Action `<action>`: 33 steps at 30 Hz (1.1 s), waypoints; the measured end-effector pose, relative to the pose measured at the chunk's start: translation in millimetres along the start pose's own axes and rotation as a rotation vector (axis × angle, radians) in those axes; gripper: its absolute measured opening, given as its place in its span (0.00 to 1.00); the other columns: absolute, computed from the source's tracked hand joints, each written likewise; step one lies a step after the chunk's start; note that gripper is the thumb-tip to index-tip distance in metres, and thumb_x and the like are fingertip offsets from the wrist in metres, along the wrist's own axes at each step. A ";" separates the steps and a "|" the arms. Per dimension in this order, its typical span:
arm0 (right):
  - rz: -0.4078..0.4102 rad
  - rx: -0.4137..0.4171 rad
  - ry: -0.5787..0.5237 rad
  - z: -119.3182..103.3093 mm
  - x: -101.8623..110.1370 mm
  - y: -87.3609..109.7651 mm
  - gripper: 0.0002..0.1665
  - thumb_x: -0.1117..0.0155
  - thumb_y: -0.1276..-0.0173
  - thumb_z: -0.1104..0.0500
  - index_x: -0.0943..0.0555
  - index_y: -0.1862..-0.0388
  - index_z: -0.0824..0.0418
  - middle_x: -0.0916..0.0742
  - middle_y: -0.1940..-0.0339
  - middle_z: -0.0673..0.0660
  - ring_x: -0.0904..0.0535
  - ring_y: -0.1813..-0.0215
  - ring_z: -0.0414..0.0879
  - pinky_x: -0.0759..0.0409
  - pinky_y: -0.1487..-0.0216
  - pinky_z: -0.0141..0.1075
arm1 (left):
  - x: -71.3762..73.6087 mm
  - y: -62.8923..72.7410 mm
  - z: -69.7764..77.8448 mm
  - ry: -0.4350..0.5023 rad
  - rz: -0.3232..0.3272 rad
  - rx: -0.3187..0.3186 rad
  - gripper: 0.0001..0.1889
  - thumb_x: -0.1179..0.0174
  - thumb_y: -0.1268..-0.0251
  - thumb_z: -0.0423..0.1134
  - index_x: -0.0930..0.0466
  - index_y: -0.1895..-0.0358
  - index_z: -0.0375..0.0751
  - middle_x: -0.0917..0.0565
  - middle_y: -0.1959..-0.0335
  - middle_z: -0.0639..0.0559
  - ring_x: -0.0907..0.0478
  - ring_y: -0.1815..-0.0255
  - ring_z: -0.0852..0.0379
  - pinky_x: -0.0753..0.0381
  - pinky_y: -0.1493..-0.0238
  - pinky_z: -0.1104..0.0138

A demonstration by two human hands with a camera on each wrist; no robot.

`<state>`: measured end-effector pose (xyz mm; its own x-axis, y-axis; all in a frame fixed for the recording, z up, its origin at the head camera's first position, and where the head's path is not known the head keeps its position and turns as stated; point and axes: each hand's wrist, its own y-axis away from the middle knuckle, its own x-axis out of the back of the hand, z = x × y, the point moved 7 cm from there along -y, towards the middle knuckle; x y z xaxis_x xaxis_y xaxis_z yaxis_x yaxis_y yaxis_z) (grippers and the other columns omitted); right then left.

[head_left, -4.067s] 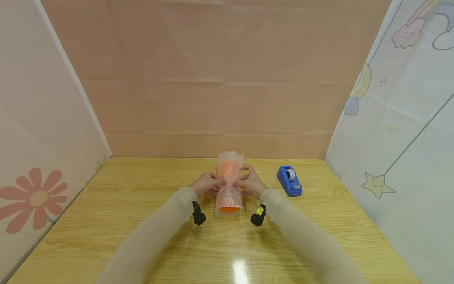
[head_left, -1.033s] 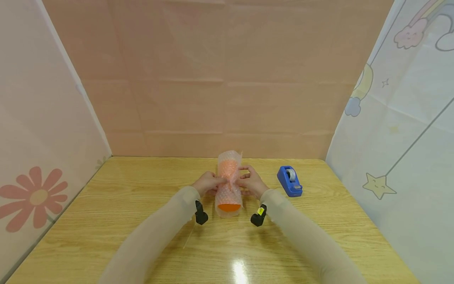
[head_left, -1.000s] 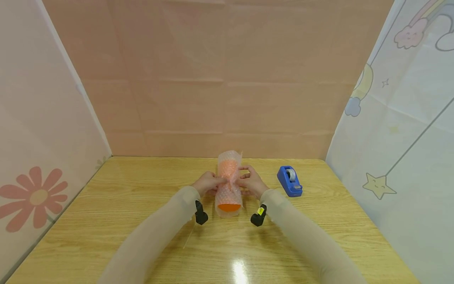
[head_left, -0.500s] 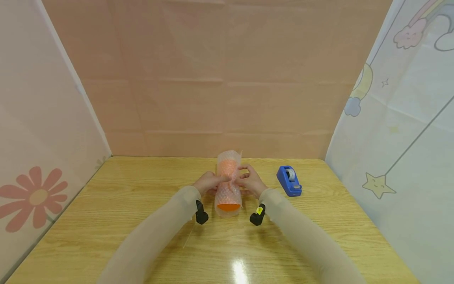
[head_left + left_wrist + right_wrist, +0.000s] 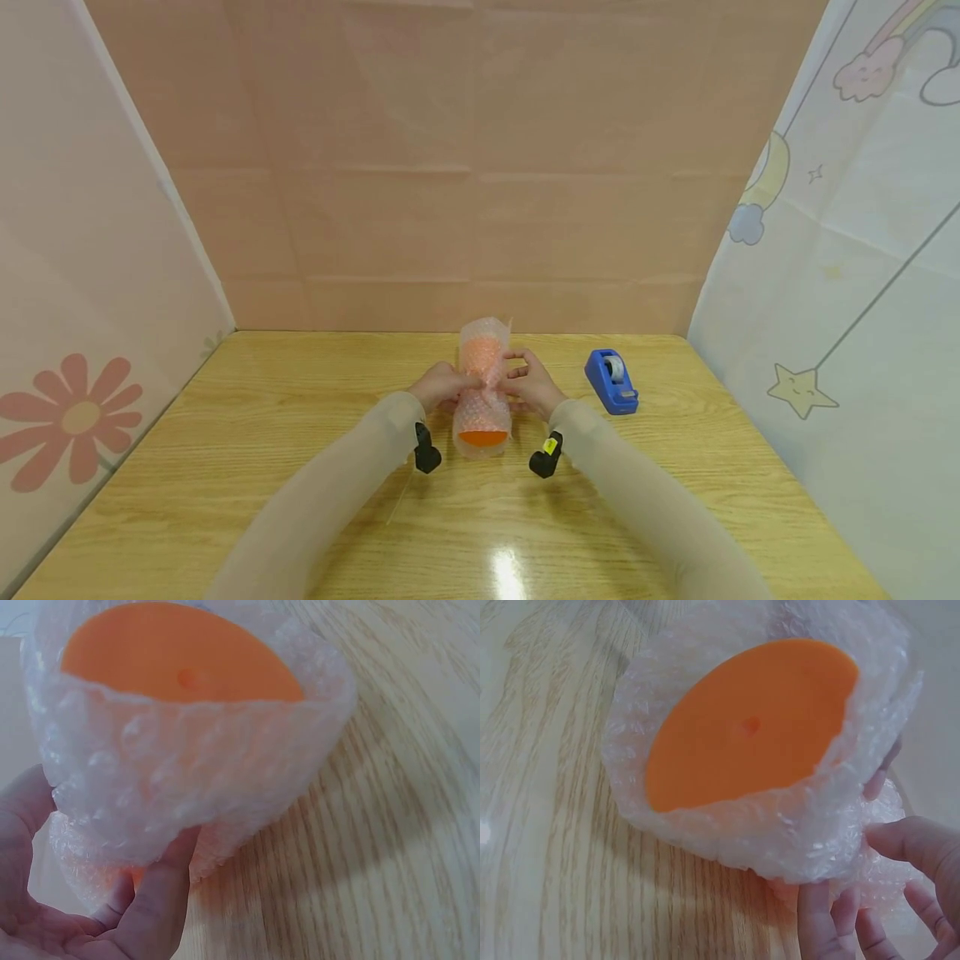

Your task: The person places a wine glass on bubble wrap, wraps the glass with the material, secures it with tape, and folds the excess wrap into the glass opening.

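Note:
An orange object with a round, flat end (image 5: 482, 437) lies lengthwise on the table inside a sleeve of bubble wrap (image 5: 484, 328). Its orange end, marked by a small dimple, fills much of the left wrist view (image 5: 180, 652). My left hand (image 5: 438, 386) holds the bubble wrap from the left side, thumb across the top and fingers underneath. From the right, my right hand (image 5: 531, 385) grips the narrower middle, with its thumb on the wrap and fingers curled around the side. The far end of the orange object is hidden under the wrap.
A blue tape dispenser (image 5: 611, 382) with a roll of clear tape stands on the wooden table (image 5: 300, 400), right of the bubble wrap. A brown sheet (image 5: 465, 208) hangs behind the table. Printed white panels border both sides.
My left hand has shifted slightly right, its thumb farther over the wrap. More of the orange near end shows than at first. The right hand has barely moved.

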<state>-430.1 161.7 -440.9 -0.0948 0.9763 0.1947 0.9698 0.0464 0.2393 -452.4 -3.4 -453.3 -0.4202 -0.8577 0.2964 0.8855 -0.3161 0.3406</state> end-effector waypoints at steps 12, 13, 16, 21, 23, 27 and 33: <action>-0.003 0.000 0.004 -0.2 1.4 0.4 0.35 0.35 0.37 0.68 0.36 0.34 0.51 0.29 0.52 0.60 0.23 0.61 0.49 0.18 0.63 0.42 | -3.2 0.7 1.9 -0.005 -0.013 -0.007 0.15 0.34 0.43 0.46 0.20 0.65 0.35 0.17 0.68 0.49 0.20 0.70 0.58 0.19 0.67 0.66; -0.003 0.000 0.004 -0.1 1.2 0.5 0.35 0.35 0.37 0.68 0.36 0.34 0.51 0.29 0.52 0.60 0.23 0.60 0.49 0.18 0.63 0.42 | -3.3 0.9 1.8 -0.008 -0.013 -0.007 0.15 0.34 0.43 0.46 0.20 0.66 0.35 0.18 0.69 0.50 0.20 0.70 0.58 0.20 0.67 0.67; -0.002 -0.001 0.001 0.2 0.9 0.6 0.35 0.35 0.37 0.69 0.35 0.35 0.51 0.29 0.52 0.60 0.23 0.60 0.50 0.18 0.63 0.42 | -3.5 1.4 1.6 -0.013 -0.012 -0.012 0.15 0.34 0.43 0.47 0.21 0.69 0.36 0.18 0.71 0.51 0.22 0.71 0.59 0.22 0.68 0.68; -0.001 -0.002 -0.008 -0.6 -0.5 0.5 0.35 0.34 0.38 0.69 0.35 0.35 0.51 0.29 0.53 0.59 0.24 0.62 0.49 0.19 0.63 0.43 | -4.5 3.7 1.7 0.019 -0.028 -0.023 0.17 0.34 0.43 0.48 0.20 0.64 0.35 0.17 0.68 0.49 0.20 0.69 0.58 0.19 0.65 0.65; -0.003 -0.005 -0.009 -1.0 -1.1 0.7 0.35 0.34 0.38 0.69 0.35 0.35 0.51 0.29 0.53 0.59 0.24 0.62 0.48 0.19 0.62 0.44 | -4.7 4.4 2.0 0.031 -0.032 -0.024 0.19 0.34 0.42 0.48 0.20 0.61 0.33 0.16 0.65 0.47 0.18 0.67 0.57 0.18 0.63 0.64; 0.000 -0.009 0.008 -1.9 -0.9 0.7 0.35 0.34 0.38 0.69 0.35 0.36 0.51 0.29 0.52 0.60 0.25 0.61 0.49 0.18 0.61 0.43 | -4.3 4.4 2.5 0.020 -0.026 -0.018 0.18 0.33 0.42 0.47 0.20 0.61 0.33 0.16 0.66 0.48 0.19 0.68 0.57 0.18 0.64 0.65; 0.004 -0.008 0.032 -2.5 0.0 0.5 0.35 0.34 0.38 0.69 0.35 0.35 0.51 0.28 0.50 0.61 0.24 0.58 0.51 0.18 0.61 0.41 | -2.9 4.6 3.2 -0.013 -0.013 -0.010 0.15 0.34 0.41 0.46 0.21 0.65 0.35 0.17 0.69 0.49 0.20 0.71 0.58 0.20 0.68 0.68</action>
<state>-430.2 161.2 -438.4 -0.0984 0.9693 0.2255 0.9684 0.0411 0.2458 -447.7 -1.0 -449.8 -0.4345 -0.8479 0.3038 0.8817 -0.3317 0.3355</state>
